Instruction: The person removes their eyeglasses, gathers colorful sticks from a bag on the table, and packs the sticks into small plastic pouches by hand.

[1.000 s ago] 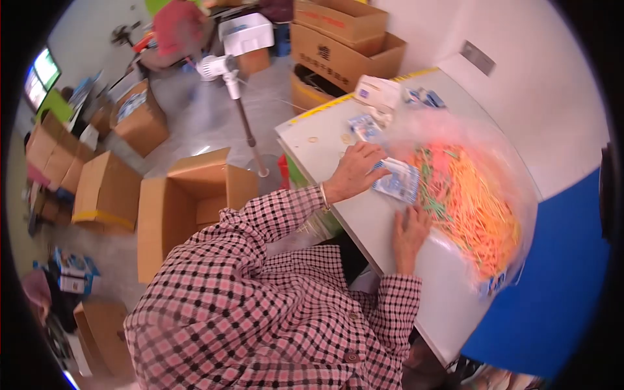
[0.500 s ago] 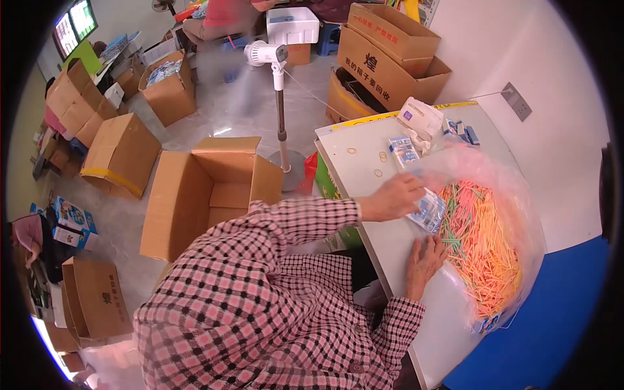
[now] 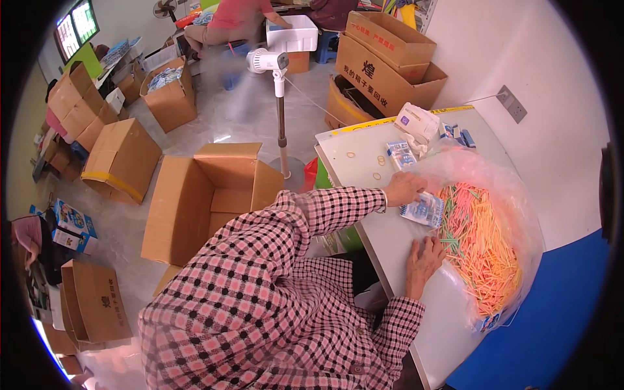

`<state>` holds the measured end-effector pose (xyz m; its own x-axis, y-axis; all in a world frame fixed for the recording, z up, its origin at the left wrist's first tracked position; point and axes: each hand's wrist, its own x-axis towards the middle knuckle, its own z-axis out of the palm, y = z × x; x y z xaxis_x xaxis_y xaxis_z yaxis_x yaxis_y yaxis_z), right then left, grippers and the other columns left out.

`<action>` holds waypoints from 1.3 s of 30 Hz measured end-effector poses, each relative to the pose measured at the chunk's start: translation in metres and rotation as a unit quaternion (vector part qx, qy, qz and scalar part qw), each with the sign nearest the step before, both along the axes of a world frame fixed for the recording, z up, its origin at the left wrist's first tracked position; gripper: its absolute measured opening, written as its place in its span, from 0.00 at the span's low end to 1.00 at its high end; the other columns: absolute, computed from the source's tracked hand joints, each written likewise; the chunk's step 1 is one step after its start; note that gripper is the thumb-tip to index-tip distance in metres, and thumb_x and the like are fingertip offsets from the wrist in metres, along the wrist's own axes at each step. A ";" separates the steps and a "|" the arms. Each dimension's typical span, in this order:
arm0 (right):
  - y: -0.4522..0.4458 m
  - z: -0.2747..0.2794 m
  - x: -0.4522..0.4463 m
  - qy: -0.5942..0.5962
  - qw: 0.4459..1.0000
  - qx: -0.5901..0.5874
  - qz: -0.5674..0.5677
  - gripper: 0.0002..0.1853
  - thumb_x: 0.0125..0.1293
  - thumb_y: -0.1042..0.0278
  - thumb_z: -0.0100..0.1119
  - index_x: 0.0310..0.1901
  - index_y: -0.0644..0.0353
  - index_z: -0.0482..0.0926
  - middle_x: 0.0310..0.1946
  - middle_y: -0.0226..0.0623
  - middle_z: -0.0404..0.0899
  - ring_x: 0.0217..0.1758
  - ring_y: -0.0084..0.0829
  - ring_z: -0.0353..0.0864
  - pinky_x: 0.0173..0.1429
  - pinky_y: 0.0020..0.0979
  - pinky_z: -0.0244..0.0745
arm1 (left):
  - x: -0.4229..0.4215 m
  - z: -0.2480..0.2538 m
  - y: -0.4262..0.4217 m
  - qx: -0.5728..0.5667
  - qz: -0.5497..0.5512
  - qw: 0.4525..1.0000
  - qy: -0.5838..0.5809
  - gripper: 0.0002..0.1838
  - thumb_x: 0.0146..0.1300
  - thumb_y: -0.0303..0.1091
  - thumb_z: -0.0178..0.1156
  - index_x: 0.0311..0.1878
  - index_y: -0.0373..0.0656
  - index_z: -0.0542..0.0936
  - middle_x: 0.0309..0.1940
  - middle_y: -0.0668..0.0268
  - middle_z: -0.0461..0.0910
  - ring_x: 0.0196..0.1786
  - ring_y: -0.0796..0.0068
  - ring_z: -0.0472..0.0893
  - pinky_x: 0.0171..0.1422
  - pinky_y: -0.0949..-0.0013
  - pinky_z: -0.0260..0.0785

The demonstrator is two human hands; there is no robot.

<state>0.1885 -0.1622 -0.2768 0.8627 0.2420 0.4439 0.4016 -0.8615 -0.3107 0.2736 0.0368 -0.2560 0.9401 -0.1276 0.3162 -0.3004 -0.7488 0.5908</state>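
My left hand [image 3: 406, 188] has its fingers closed at the upper edge of a small blue-and-white plastic packet [image 3: 424, 210] lying on the table. My right hand [image 3: 424, 263] rests on the tabletop just below that packet, palm down with fingers apart and nothing in them. Beside both hands, a large open clear plastic bag [image 3: 525, 195] holds a heap of thin sticks [image 3: 484, 250] in pink, orange and green. Another blue-and-white packet [image 3: 401, 156] lies farther up the table, past my left hand.
On the white table [image 3: 429, 325] are several rubber bands [image 3: 381, 160], a white box [image 3: 418, 122] and dark blue packets [image 3: 463, 135]. An open cardboard box [image 3: 214, 201] stands left of the table, near a fan on a pole [image 3: 281, 110]. A person in red [image 3: 240, 16] sits behind.
My left hand has lowered and shifted slightly left at the packet, which has turned a little flatter to view. My right hand has stayed in place.
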 end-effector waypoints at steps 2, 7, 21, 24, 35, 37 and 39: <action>0.001 0.002 -0.002 0.002 1.000 0.004 -0.002 0.18 0.58 0.63 0.58 0.46 0.65 0.76 0.53 0.44 0.70 0.58 0.45 0.64 0.59 0.43 0.60 | 0.001 -0.006 -0.003 0.025 0.049 0.994 -0.097 0.07 0.47 0.35 0.64 0.27 0.46 0.77 0.27 0.63 0.76 0.38 0.58 0.76 0.42 0.57 0.68; -0.002 -0.001 0.004 0.013 1.000 0.020 0.004 0.18 0.59 0.63 0.58 0.47 0.65 0.76 0.52 0.45 0.71 0.58 0.46 0.65 0.61 0.43 0.59 | -0.002 -0.008 -0.004 0.020 0.066 0.956 -0.284 0.04 0.50 0.32 0.59 0.22 0.46 0.77 0.24 0.62 0.76 0.32 0.60 0.76 0.39 0.58 0.67; 0.009 0.034 -0.002 0.125 0.759 0.634 0.082 0.12 0.64 0.66 0.58 0.45 0.63 0.77 0.44 0.33 0.78 0.48 0.25 0.75 0.53 0.26 0.68 | -0.047 0.051 -0.029 -0.363 -0.141 0.921 0.023 0.06 0.63 0.30 0.56 0.33 0.38 0.75 0.27 0.72 0.75 0.32 0.84 0.73 0.36 0.79 0.65; -0.005 0.031 -0.006 0.148 0.757 0.635 0.044 0.10 0.64 0.68 0.57 0.45 0.62 0.77 0.41 0.30 0.79 0.45 0.21 0.75 0.50 0.24 0.69 | -0.057 0.044 -0.043 -0.436 -0.159 0.876 0.128 0.06 0.64 0.30 0.56 0.35 0.37 0.74 0.29 0.75 0.74 0.33 0.86 0.73 0.36 0.81 0.65; -0.061 0.019 -0.010 0.260 0.827 0.484 0.119 0.09 0.62 0.70 0.58 0.38 0.68 0.77 0.29 0.29 0.77 0.31 0.17 0.72 0.37 0.21 0.68 | -0.039 0.078 -0.062 -0.041 -0.359 0.908 -0.211 0.10 0.59 0.31 0.60 0.43 0.41 0.77 0.31 0.67 0.78 0.35 0.74 0.77 0.42 0.68 0.69; -0.066 0.020 -0.011 0.252 0.860 0.429 0.111 0.10 0.64 0.71 0.57 0.44 0.66 0.77 0.34 0.27 0.80 0.34 0.13 0.74 0.40 0.17 0.69 | -0.042 0.075 -0.067 -0.043 -0.367 0.914 -0.168 0.09 0.59 0.30 0.60 0.42 0.39 0.77 0.31 0.65 0.78 0.35 0.74 0.77 0.42 0.68 0.69; -0.066 0.023 -0.016 0.223 0.859 0.450 0.095 0.10 0.64 0.71 0.57 0.43 0.67 0.78 0.33 0.27 0.79 0.33 0.13 0.74 0.39 0.17 0.69 | -0.044 0.073 -0.074 -0.044 -0.377 0.921 -0.087 0.08 0.59 0.30 0.59 0.40 0.37 0.77 0.29 0.62 0.78 0.33 0.72 0.77 0.41 0.69 0.69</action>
